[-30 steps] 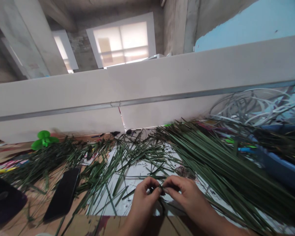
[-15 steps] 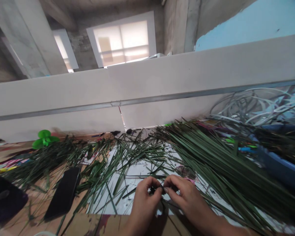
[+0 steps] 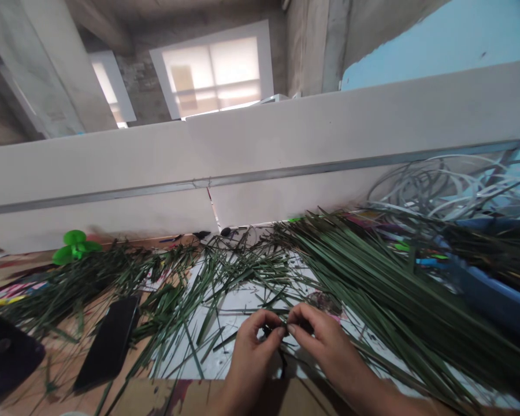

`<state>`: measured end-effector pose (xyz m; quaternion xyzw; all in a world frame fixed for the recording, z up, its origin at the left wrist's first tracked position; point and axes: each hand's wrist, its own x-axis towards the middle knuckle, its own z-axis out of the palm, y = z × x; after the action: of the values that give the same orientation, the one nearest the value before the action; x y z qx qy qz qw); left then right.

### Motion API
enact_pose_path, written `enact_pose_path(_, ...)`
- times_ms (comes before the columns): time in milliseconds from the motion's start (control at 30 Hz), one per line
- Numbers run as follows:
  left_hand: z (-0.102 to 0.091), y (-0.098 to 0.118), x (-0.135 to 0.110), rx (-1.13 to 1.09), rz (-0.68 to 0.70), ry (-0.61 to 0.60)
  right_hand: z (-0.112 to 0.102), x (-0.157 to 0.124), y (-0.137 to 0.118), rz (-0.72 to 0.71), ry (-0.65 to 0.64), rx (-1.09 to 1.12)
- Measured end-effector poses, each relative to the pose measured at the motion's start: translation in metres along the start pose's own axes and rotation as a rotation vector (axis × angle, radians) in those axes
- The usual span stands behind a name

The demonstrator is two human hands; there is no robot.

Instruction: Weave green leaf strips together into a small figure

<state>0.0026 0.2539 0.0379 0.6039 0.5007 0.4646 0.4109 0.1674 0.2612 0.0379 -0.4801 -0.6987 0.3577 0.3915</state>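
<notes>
Leaf strips: green, fibrous, semi-matt. Table: bare wood, worn, rough-ish. Panel: white, smooth, matt, w/ thin metal rail. Tub: blue plastic, glossy. Phone: blk, smooth, glossy.

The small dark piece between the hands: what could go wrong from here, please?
The small dark piece, pinched between the left hand and right hand, could slip and be hard to find among the loose green leaf strips. The long leaf bundle beside the right hand might also catch and shift.
</notes>
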Motion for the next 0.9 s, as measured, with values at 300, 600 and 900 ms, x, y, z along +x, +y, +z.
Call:
enact_pose_path(300, -0.001, -0.003, 0.002, -0.042, -0.033, -0.018, 0.004, -0.001, 0.002, -0.021, 0.019, 0.029)
enact_pose_path(600, 0.007, -0.004, 0.005, -0.163, -0.092, 0.108, 0.008, -0.006, 0.005, -0.283, 0.109, -0.050)
enact_pose_path(900, 0.006, -0.011, 0.007, -0.275, -0.129, 0.116, 0.009, -0.006, 0.010, -0.415, 0.150, -0.137)
